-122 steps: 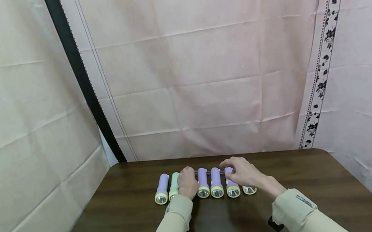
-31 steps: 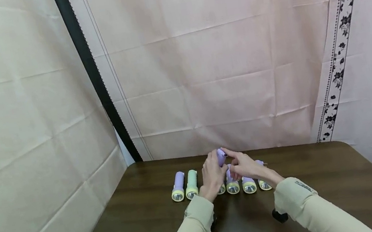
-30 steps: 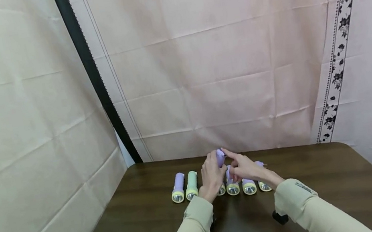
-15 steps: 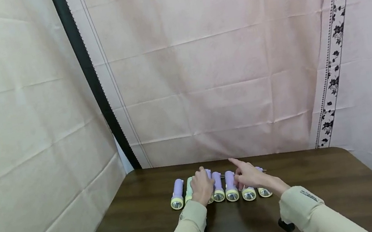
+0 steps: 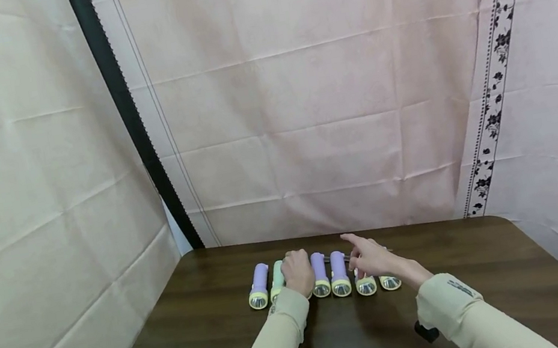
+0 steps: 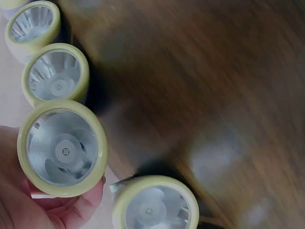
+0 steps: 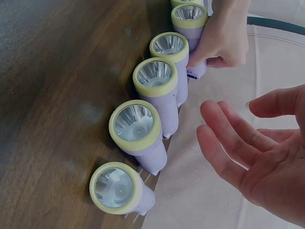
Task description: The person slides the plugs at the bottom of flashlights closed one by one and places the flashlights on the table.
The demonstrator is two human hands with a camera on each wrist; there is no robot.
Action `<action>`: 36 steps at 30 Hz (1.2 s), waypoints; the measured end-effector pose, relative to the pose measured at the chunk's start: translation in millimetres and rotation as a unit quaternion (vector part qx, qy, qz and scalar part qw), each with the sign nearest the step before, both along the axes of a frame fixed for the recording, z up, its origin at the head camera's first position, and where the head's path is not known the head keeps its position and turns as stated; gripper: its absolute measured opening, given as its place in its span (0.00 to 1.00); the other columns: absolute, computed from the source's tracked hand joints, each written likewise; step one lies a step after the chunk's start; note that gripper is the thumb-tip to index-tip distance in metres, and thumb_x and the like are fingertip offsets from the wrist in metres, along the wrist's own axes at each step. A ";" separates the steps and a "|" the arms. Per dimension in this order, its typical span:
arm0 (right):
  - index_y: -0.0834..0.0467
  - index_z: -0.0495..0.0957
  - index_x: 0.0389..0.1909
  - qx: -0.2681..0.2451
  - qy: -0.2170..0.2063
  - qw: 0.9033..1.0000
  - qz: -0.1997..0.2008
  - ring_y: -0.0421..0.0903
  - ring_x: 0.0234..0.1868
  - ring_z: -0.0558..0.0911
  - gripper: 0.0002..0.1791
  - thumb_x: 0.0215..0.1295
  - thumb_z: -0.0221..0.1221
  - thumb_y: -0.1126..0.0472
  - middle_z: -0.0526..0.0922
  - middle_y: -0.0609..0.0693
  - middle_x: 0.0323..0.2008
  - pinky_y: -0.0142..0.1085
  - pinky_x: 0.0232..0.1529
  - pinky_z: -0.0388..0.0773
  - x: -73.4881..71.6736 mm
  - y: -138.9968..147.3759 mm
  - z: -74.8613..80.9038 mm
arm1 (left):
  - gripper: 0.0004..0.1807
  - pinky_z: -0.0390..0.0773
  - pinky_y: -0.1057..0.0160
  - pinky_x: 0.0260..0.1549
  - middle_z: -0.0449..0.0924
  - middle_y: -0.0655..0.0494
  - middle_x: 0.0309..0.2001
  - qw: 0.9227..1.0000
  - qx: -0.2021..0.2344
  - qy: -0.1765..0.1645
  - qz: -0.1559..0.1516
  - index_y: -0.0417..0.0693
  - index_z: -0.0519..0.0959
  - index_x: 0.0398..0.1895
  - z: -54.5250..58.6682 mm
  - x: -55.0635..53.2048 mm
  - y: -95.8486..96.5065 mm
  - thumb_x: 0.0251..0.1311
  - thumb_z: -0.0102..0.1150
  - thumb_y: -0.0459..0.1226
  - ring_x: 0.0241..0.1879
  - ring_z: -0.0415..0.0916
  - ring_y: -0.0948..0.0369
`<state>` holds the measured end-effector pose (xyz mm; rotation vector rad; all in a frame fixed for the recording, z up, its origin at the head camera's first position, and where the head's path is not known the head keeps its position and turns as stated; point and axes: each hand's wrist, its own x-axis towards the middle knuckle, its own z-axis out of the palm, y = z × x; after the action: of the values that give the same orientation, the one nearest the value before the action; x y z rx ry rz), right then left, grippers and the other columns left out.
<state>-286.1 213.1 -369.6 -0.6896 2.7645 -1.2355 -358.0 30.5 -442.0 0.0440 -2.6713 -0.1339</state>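
Several flashlights with pale yellow rims stand in a row, lenses toward me. At the left end are a purple flashlight (image 5: 259, 286) and a mint green flashlight (image 5: 277, 281). My left hand (image 5: 297, 272) grips the third one, a purple flashlight (image 7: 191, 32), which stands in the row; its lens fills part of the left wrist view. Right of that hand are a purple flashlight (image 5: 319, 271) and another purple flashlight (image 5: 338, 271). My right hand (image 5: 372, 258) hovers over the right end of the row, holding nothing, index finger extended. It partly covers the last two flashlights.
Thin metal rods (image 5: 346, 258) lie behind and under the flashlights. The brown wooden table (image 5: 339, 347) extends in front of the row. A pale cloth (image 5: 305, 133) hangs behind the table and on both sides.
About a second ago my left hand held the purple flashlight raised, with my right index finger at its tail. That flashlight is now lowered into the row, and the hands are apart.
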 end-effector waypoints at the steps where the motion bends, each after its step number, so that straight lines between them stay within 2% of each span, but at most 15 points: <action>1: 0.67 0.53 0.71 0.005 0.001 1.000 0.001 0.59 0.24 0.83 0.35 0.62 0.48 0.72 0.84 0.55 0.30 0.43 0.26 0.80 -0.6 -1.0 0.3 | 0.06 0.78 0.56 0.20 0.81 0.43 0.27 1.000 -0.007 -0.003 0.002 0.43 0.85 0.27 -0.2 -0.3 -0.6 0.58 0.60 0.32 0.27 0.79 0.53; 6: 0.66 0.55 0.71 0.023 0.003 1.000 -0.001 0.56 0.24 0.83 0.34 0.61 0.48 0.72 0.84 0.54 0.30 0.35 0.25 0.77 -2.7 -3.2 1.0 | 0.05 0.76 0.58 0.17 0.84 0.48 0.28 0.999 -0.034 -0.024 -0.012 0.46 0.85 0.26 -2.1 -3.4 -3.2 0.57 0.60 0.33 0.27 0.81 0.55; 9: 0.66 0.56 0.70 0.023 0.004 1.000 -0.009 0.56 0.23 0.83 0.34 0.61 0.48 0.72 0.84 0.55 0.30 0.35 0.25 0.77 -3.9 -1.4 1.1 | 0.05 0.74 0.60 0.15 0.84 0.50 0.27 0.998 -0.048 -0.027 -0.025 0.47 0.85 0.26 -2.5 -5.0 -2.2 0.57 0.61 0.34 0.26 0.81 0.56; 15: 0.67 0.57 0.70 0.019 0.008 1.000 0.003 0.57 0.23 0.83 0.34 0.59 0.49 0.72 0.84 0.56 0.29 0.36 0.26 0.78 -6.2 -2.9 0.6 | 0.04 0.76 0.59 0.17 0.85 0.52 0.28 0.997 -0.068 -0.039 -0.017 0.49 0.85 0.27 -7.5 -5.5 -5.0 0.57 0.63 0.35 0.27 0.82 0.57; 18: 0.67 0.57 0.69 0.021 0.009 1.000 0.004 0.56 0.23 0.83 0.34 0.59 0.50 0.72 0.84 0.55 0.30 0.36 0.27 0.78 -5.8 -3.2 2.1 | 0.03 0.77 0.59 0.18 0.85 0.52 0.28 0.996 -0.073 -0.044 -0.024 0.49 0.85 0.28 -9.0 -5.5 -5.7 0.56 0.63 0.36 0.28 0.82 0.57; 23: 0.66 0.58 0.69 0.026 0.006 1.000 -0.003 0.52 0.21 0.82 0.33 0.60 0.50 0.72 0.84 0.55 0.31 0.36 0.28 0.78 -5.5 -2.0 6.4 | 0.04 0.76 0.60 0.18 0.85 0.52 0.29 0.995 -0.087 -0.047 -0.034 0.49 0.85 0.29 -4.6 -3.9 -6.0 0.57 0.62 0.36 0.29 0.82 0.58; 28: 0.67 0.60 0.68 0.021 0.017 1.000 0.008 0.52 0.21 0.82 0.32 0.60 0.50 0.72 0.84 0.54 0.29 0.35 0.27 0.78 -6.5 -4.6 8.0 | 0.06 0.77 0.59 0.21 0.83 0.47 0.33 0.991 -0.117 -0.060 -0.013 0.48 0.86 0.34 0.4 -1.1 -10.2 0.61 0.60 0.38 0.31 0.81 0.55; 32: 0.68 0.62 0.67 0.030 0.031 0.999 0.005 0.49 0.19 0.82 0.30 0.60 0.49 0.72 0.85 0.54 0.28 0.34 0.25 0.78 -6.1 -5.7 7.2 | 0.08 0.78 0.56 0.28 0.80 0.45 0.36 0.993 -0.114 -0.032 -0.009 0.46 0.85 0.37 4.5 2.1 -7.4 0.61 0.59 0.37 0.36 0.76 0.51; 36: 0.66 0.66 0.64 0.032 0.035 0.999 -0.007 0.46 0.18 0.80 0.27 0.61 0.49 0.72 0.84 0.53 0.28 0.34 0.21 0.75 -3.8 -5.9 4.6 | 0.11 0.76 0.54 0.36 0.79 0.45 0.38 0.995 -0.089 0.001 -0.047 0.43 0.84 0.38 1.4 4.4 6.2 0.61 0.59 0.40 0.41 0.72 0.50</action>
<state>-289.9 207.2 -365.0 -0.7219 2.8556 -1.1406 -353.6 36.7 -440.6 -0.1381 -2.6726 0.0747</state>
